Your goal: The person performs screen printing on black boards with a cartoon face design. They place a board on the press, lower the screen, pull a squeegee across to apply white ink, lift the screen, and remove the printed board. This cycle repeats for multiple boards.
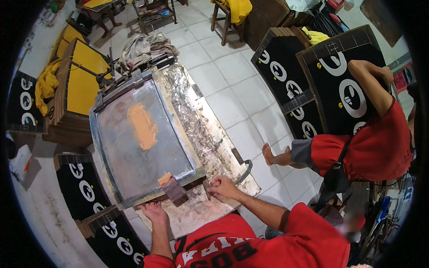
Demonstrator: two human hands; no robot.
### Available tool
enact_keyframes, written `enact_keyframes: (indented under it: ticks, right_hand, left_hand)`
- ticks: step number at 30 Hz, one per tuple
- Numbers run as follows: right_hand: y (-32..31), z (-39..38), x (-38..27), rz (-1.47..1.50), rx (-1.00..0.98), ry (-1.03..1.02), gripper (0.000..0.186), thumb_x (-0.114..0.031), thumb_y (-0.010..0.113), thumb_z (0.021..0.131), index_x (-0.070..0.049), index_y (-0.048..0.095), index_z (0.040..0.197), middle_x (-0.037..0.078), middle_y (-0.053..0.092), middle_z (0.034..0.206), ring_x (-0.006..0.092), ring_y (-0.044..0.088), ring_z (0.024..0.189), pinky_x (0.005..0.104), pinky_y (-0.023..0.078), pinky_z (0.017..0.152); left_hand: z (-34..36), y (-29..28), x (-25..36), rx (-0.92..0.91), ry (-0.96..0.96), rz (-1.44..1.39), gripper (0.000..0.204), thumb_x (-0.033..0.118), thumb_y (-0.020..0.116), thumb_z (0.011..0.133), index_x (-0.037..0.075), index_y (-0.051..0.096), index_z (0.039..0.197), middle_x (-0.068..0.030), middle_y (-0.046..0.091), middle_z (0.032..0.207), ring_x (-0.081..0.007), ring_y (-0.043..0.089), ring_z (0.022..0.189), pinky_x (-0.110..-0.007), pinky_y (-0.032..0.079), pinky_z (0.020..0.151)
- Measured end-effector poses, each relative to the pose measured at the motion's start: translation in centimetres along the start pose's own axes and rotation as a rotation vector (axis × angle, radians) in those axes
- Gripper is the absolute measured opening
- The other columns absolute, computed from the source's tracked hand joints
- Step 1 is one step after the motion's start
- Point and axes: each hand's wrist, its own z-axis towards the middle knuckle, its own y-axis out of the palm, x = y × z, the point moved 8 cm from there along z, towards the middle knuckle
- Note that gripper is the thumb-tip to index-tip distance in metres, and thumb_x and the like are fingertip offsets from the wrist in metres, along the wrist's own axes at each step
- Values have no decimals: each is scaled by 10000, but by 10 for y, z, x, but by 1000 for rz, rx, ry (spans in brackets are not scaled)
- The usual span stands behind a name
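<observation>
A screen-printing frame (187,147) lies on a stained printing board (212,143), its mesh bearing a thick patch of orange ink (144,126). My left hand (155,211) is at the frame's near left edge, palm turned up, fingers stretched toward the underside of the rim. Beyond the frame's near right corner, my right hand (225,187) hovers over or rests on the board with its fingers curled, next to a thin upright strip (207,189). Whatever those fingers may pinch is hidden. Between my hands, a squeegee (175,191) with an orange-smeared end leans on the near rim.
Black panels with white ring prints (87,190) stand at the left; more (353,96) are at the right, beside a person in red (364,143). Yellow panels (89,60) are stacked far left. Crumpled rags (149,47) sit behind the frame. A curved handle (245,172) juts from the board.
</observation>
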Motion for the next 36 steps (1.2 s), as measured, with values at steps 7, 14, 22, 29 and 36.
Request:
enact_keyframes:
  ticks: [7, 14, 22, 29, 36]
  right_hand:
    - [15, 27, -43, -117, 321, -319, 526, -242, 900, 783, -7, 683, 1200, 107, 750, 1020, 197, 702, 961, 342, 549, 902]
    - [-10, 2, -8, -465, 637, -212, 732, -355, 961, 674, -62, 667, 1277, 111, 750, 1067, 233, 703, 1002, 405, 541, 928]
    - [-13, -84, -71, 11, 1347, -462, 293, -104, 662, 970, -5, 688, 1245, 146, 710, 1194, 228, 678, 1070, 345, 521, 950]
    - [195, -10, -288, 20, 859, -795, 249, -117, 663, 973, -1, 708, 1189, 90, 720, 1137, 198, 657, 1049, 330, 487, 950]
    - [502, 96, -397, -56, 124, -754, 214, -145, 696, 973, -14, 721, 1140, 34, 696, 970, 114, 632, 903, 279, 508, 826]
  left_hand:
    - [7, 4, -6, -51, -38, 5, 708, 658, 287, 1064, 86, 422, 1458, -127, 539, 1363, -263, 508, 1164, -459, 354, 1050]
    - [-9, -1, 2, -372, -225, 266, 763, 610, 314, 1090, 2, 322, 1550, -227, 668, 1303, -287, 659, 1109, -403, 465, 984]
    - [60, -266, 166, -472, 176, 763, 346, 262, 604, 1059, -28, 663, 1241, -127, 754, 1038, -168, 718, 853, -307, 587, 773]
    - [115, -622, 323, 579, 186, 471, 273, 195, 648, 1000, -36, 673, 1145, -124, 714, 865, -185, 685, 690, -318, 558, 578]
    - [94, -708, 288, 593, 166, 567, 342, 278, 641, 1011, -24, 685, 1167, -104, 734, 876, -203, 702, 741, -340, 533, 599]
